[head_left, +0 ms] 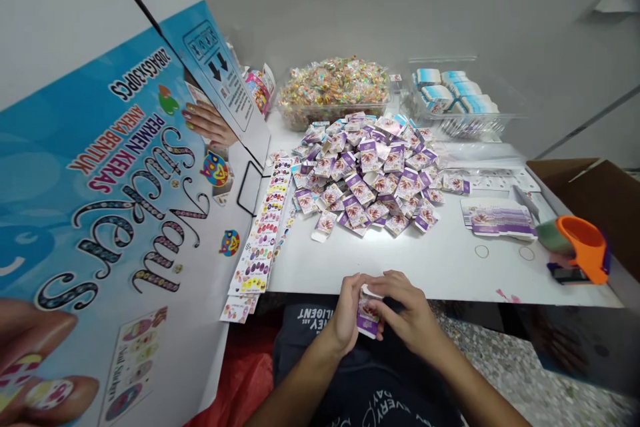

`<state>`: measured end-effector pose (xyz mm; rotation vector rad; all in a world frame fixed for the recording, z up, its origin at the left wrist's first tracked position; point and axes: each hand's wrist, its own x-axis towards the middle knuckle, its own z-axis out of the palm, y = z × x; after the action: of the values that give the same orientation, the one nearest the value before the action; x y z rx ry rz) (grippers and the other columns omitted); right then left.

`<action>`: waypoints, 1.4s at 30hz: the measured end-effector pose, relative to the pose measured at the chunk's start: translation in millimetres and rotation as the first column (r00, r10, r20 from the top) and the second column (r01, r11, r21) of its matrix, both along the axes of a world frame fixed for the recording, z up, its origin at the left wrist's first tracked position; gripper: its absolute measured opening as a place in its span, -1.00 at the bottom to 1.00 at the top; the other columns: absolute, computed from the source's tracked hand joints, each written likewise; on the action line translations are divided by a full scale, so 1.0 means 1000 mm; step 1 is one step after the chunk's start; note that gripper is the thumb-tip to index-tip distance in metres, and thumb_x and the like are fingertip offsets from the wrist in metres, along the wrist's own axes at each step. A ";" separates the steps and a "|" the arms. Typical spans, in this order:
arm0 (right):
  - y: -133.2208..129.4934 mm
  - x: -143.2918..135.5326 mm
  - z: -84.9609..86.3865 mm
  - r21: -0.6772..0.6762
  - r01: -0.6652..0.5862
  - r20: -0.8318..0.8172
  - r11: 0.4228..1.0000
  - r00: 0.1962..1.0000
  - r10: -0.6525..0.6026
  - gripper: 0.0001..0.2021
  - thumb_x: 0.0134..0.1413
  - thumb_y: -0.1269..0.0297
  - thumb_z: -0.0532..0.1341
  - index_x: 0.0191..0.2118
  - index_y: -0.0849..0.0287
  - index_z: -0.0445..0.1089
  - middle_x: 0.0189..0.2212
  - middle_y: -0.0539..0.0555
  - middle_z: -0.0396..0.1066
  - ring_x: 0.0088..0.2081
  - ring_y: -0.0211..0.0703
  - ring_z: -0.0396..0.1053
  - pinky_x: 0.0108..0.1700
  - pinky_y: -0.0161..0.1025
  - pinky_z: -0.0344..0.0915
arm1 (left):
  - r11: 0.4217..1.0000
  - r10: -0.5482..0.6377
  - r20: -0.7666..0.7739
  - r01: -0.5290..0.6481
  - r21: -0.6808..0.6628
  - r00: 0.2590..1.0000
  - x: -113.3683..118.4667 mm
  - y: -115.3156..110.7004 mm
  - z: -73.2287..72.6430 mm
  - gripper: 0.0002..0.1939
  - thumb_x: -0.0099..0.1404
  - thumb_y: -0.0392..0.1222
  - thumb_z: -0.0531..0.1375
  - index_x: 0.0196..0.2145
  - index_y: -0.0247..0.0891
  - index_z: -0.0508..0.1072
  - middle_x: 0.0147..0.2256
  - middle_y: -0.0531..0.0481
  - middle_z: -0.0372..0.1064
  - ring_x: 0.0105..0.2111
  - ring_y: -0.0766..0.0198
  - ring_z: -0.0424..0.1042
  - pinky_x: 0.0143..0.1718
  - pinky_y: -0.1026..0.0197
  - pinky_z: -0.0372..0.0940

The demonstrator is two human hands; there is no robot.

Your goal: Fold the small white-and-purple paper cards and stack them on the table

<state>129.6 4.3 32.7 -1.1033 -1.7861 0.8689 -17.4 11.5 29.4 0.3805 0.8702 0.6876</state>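
Observation:
Just past the table's front edge, above my lap, I hold a small purple and white cardboard box (367, 323). My left hand (345, 317) wraps round its left side. At the box's upper end, where a white flap shows, the fingers of my right hand (407, 307) are bent over it, with the thumb against its front. Part of the box is hidden behind my fingers. Beyond my hands a large heap of similar small boxes (370, 177) covers the middle of the table (320, 267).
A big "Nail Stickers" carton (165, 213) stands at left, beside sticker sheets (263, 233). Behind the heap are a tub of wrapped candies (335, 90) and a tray of blue-white packs (457, 97). Flat purple cartons (500, 219), an orange tape dispenser (583, 247) and a brown box (613, 190) lie right.

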 end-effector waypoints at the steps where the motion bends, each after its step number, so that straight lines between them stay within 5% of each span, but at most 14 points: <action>1: 0.000 -0.001 0.001 -0.056 0.005 -0.026 0.998 1.000 -0.006 -0.90 0.26 0.27 0.27 -0.17 0.04 0.54 -0.18 0.09 0.60 -0.13 -0.04 0.51 0.06 0.02 0.38 | 1.000 -0.001 -0.027 0.001 -0.001 1.000 0.001 -0.001 0.000 -0.41 0.25 0.32 -0.04 -0.14 -0.26 0.39 -0.63 0.10 0.28 -0.71 0.24 0.29 -0.70 0.26 0.24; 3: 0.000 -0.005 0.005 -0.234 0.031 -0.093 0.972 0.994 -0.054 -0.87 0.28 0.20 0.25 -0.21 0.07 0.54 -0.22 0.09 0.58 -0.17 -0.06 0.52 -0.11 -0.10 0.47 | 1.000 0.007 -0.083 -0.007 0.005 0.997 0.003 -0.004 -0.001 -0.45 0.24 0.32 0.00 -0.21 -0.25 0.38 -0.63 0.11 0.26 -0.69 0.26 0.29 -0.69 0.27 0.24; 7: -0.002 -0.015 0.010 -0.560 0.071 -0.230 0.825 0.944 -0.238 -0.71 0.18 0.02 0.31 -0.14 0.13 0.49 -0.21 0.10 0.55 -0.44 -0.17 0.50 -0.51 -0.28 0.44 | 0.997 0.021 -0.155 -0.009 0.076 0.988 0.005 -0.005 -0.001 -0.54 0.23 0.26 0.05 -0.22 -0.21 0.31 -0.60 0.14 0.26 -0.67 0.29 0.29 -0.66 0.29 0.25; 12: -0.001 -0.021 0.012 -0.686 -0.020 -0.366 0.727 0.873 -0.321 -0.63 0.08 -0.06 0.36 -0.25 0.17 0.46 -0.55 -0.04 0.45 -0.72 -0.22 0.35 -0.69 -0.27 0.33 | 0.985 -0.012 -0.204 0.047 0.168 0.979 0.003 -0.002 -0.005 -0.61 0.30 0.21 0.01 -0.19 -0.17 0.27 -0.63 0.14 0.28 -0.71 0.28 0.27 -0.69 0.31 0.20; 16: -0.003 -0.022 0.009 -0.681 -0.018 -0.399 0.732 0.847 -0.351 -0.66 0.11 -0.04 0.36 -0.24 0.15 0.46 -0.67 -0.10 0.36 -0.73 -0.18 0.35 -0.68 -0.27 0.32 | 0.969 -0.031 -0.243 0.089 0.230 0.969 0.002 -0.002 -0.012 -0.58 0.35 0.26 -0.03 -0.23 -0.18 0.26 -0.64 0.13 0.28 -0.73 0.30 0.26 -0.71 0.32 0.20; 19: -0.009 -0.022 0.001 -0.637 0.042 -0.368 0.769 0.861 -0.351 -0.72 0.18 0.00 0.31 -0.22 0.14 0.50 -0.56 -0.02 0.48 -0.72 -0.20 0.34 -0.68 -0.24 0.32 | 0.972 -0.032 -0.251 0.089 0.216 0.968 0.002 -0.004 -0.014 -0.54 0.36 0.27 -0.03 -0.22 -0.20 0.29 -0.61 0.12 0.29 -0.71 0.30 0.28 -0.70 0.31 0.23; 23: -0.015 -0.021 -0.009 -0.179 0.225 -0.178 0.958 0.950 -0.256 -0.86 0.24 0.22 0.27 -0.21 0.07 0.59 -0.18 0.14 0.62 -0.35 -0.07 0.54 -0.29 -0.07 0.49 | 0.988 -0.013 -0.196 0.043 0.150 0.980 0.001 -0.004 -0.011 -0.61 0.32 0.20 0.03 -0.23 -0.20 0.30 -0.55 0.13 0.29 -0.70 0.33 0.27 -0.73 0.33 0.19; 26: -0.017 -0.019 -0.011 0.088 0.195 -0.059 0.977 0.980 -0.190 -0.78 0.23 0.34 0.25 -0.07 0.01 0.58 -0.13 0.15 0.61 -0.18 -0.01 0.52 -0.12 0.02 0.45 | 0.992 0.042 -0.122 -0.027 0.123 0.992 -0.001 -0.004 -0.007 -0.67 0.24 0.13 0.10 -0.24 -0.18 0.27 -0.50 0.16 0.29 -0.70 0.36 0.26 -0.76 0.34 0.15; 29: -0.009 -0.012 -0.004 -0.086 0.097 -0.039 0.992 0.994 -0.100 -0.79 0.27 0.26 0.23 -0.05 0.05 0.57 -0.31 0.11 0.58 -0.30 -0.07 0.49 -0.23 -0.07 0.45 | 0.993 0.073 -0.061 -0.067 0.095 0.995 -0.002 -0.004 -0.004 -0.60 0.21 0.19 0.14 -0.18 -0.17 0.27 -0.48 0.14 0.32 -0.67 0.33 0.30 -0.72 0.32 0.21; 33: 0.029 0.003 0.023 -0.461 -0.015 -0.220 0.887 0.971 -0.098 -0.72 0.23 0.07 0.29 -0.05 0.11 0.52 -0.34 0.08 0.55 -0.36 -0.12 0.51 -0.32 -0.18 0.48 | 0.978 0.125 0.007 -0.125 0.166 0.992 -0.003 -0.002 -0.001 -0.42 0.29 0.38 0.07 -0.10 -0.22 0.31 -0.37 -0.02 0.44 -0.47 0.18 0.48 -0.55 0.23 0.36; 35: 0.054 0.008 0.039 -0.414 -0.002 -0.403 0.910 0.897 -0.182 -0.61 0.15 0.06 0.36 0.05 0.06 0.43 -0.08 0.13 0.55 -0.09 -0.03 0.55 -0.06 -0.09 0.51 | 0.963 0.165 0.021 -0.166 0.211 0.986 -0.004 0.001 -0.003 -0.37 0.29 0.42 0.05 -0.10 -0.25 0.32 -0.38 -0.06 0.45 -0.41 0.14 0.51 -0.46 0.20 0.38; 38: 0.084 0.014 0.055 -0.297 0.064 -0.580 0.953 0.780 -0.233 -0.52 0.13 0.10 0.38 0.14 -0.04 0.33 0.20 0.14 0.38 0.22 0.03 0.37 0.28 0.08 0.29 | 0.944 0.236 0.024 -0.235 0.232 0.971 -0.006 0.006 -0.007 -0.39 0.30 0.41 0.06 -0.10 -0.24 0.30 -0.39 -0.05 0.46 -0.40 0.14 0.50 -0.43 0.19 0.37; 42: 0.096 0.042 0.045 -0.290 0.257 -0.443 0.922 0.818 -0.367 -0.66 0.13 0.12 0.36 0.01 0.03 0.41 0.16 0.16 0.39 0.18 0.03 0.40 0.23 0.08 0.32 | 0.943 0.251 0.034 -0.252 0.219 0.967 -0.007 0.008 -0.012 -0.40 0.31 0.39 0.07 -0.10 -0.24 0.29 -0.39 -0.04 0.45 -0.42 0.15 0.48 -0.46 0.19 0.36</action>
<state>171.4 99.9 77.5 -1.1482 -1.0684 1.0442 -24.4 19.4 17.2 0.4708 0.8466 1.0281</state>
